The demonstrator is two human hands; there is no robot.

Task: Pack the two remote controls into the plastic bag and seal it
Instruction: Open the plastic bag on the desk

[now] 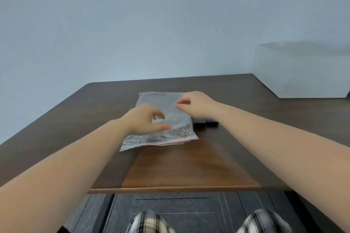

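Note:
A clear plastic bag (162, 104) with a red zip strip along its near edge lies flat in the middle of the dark wooden table (189, 164). My left hand (144, 119) rests on the bag's near left part, thumb and fingers pinching the film. My right hand (195, 104) pinches the bag's right edge further back. Two black remote controls (205, 124) lie side by side on the table just right of the bag, partly hidden under my right wrist. Whether anything is inside the bag I cannot tell.
A large white box (303, 72) stands at the table's far right corner against the pale wall. The table's near edge (174, 189) runs above dark flooring, where my checked trouser legs (149, 221) show.

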